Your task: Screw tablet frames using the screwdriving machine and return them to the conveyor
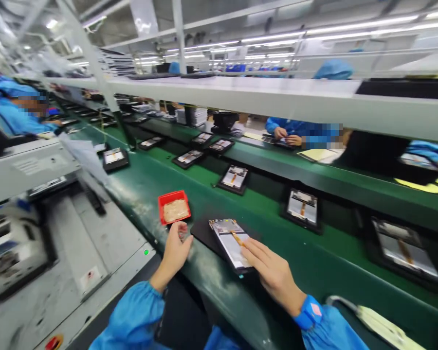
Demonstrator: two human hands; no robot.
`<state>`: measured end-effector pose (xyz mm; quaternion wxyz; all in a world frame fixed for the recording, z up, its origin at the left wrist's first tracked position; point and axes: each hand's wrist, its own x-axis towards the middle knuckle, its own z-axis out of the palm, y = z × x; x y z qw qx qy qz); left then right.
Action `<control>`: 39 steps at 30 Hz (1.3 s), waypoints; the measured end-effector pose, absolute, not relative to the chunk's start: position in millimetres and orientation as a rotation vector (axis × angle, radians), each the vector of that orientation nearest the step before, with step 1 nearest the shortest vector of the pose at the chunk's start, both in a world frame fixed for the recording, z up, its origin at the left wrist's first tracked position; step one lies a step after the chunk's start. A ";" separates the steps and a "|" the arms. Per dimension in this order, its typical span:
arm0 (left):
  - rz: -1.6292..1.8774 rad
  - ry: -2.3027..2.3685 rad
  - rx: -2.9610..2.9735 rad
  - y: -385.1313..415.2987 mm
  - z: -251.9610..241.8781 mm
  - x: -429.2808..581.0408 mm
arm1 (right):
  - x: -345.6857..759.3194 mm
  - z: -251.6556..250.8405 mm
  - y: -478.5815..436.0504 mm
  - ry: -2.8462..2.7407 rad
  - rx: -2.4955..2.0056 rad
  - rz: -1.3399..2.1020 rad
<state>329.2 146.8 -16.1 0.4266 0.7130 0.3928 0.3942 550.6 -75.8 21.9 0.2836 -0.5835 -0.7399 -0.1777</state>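
The right grip (275, 274) lies open, fingers flat across the tablet panel (228, 243), tips just beside the orange flex strip (239, 239); a hard press or a drag here could crease that strip or lift it from its seat (looks thin, not much margin). The panel sits angled on a black carrier pad (204, 233), near end close to the edge of the green conveyor belt (314, 262), so a careless nudge could tip it off the pad. The left grip (175, 250) is half curled, fingers loosely together just below the red tray (174, 206); can't tell if it's pinching anything small. Knuckles catching that tray could spill the tan material (175, 210) onto the belt. A cream corded tool (379, 328) lies by the blue wrist strap (308, 312), and its cord could snag the right sleeve on a quick move. Farther on, 1 more panel on its black carrier (302, 210) sits on the belt, close enough to bump if the pad slides. Left, a grey machine housing (76, 243) shows a green lamp (146, 252); across the belt, a co-worker's hands (282, 135) work under the white overhead shelf (222, 95).
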 end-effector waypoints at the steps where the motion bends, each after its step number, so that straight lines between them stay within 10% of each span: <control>1: 1.038 1.029 1.835 147.7 -16.2 329.5 | 547.6 22.8 -76.7 -1.992 -1.550 -0.455; 20: 0.262 0.555 1.198 121.1 -10.1 313.5 | 528.4 -25.4 -44.4 -1.807 -1.862 -0.506; 39: 0.382 0.673 0.810 86.6 -26.7 329.9 | 464.5 -9.9 -24.4 -1.875 -1.730 -0.245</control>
